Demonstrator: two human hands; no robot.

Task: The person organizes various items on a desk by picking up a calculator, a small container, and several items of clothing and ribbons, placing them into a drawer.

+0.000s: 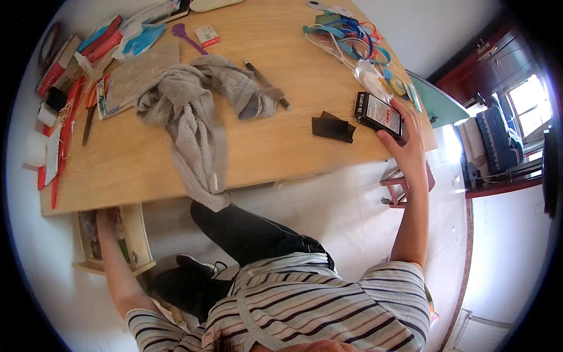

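At the desk's right side, my right hand (409,141) is closed round the edge of a small black-and-white box (378,113), its thumb on the near side. Just left of that box lies a flat black comb (332,128) with a row of teeth. My left hand (107,220) reaches down into an open wooden drawer (141,237) under the desk's left end; the desk edge and blur hide its fingers. Inside the drawer are items I cannot make out well, among them something green. A crumpled grey towel (196,129) hangs over the desk's front edge.
Tangled ribbons and cords (352,38) lie at the far right of the wooden desk (275,155). A dark pen (267,85), a purple stick-like thing (187,40) and a small box (207,36) lie beyond the towel. A reddish stool (399,188) stands below the right edge.
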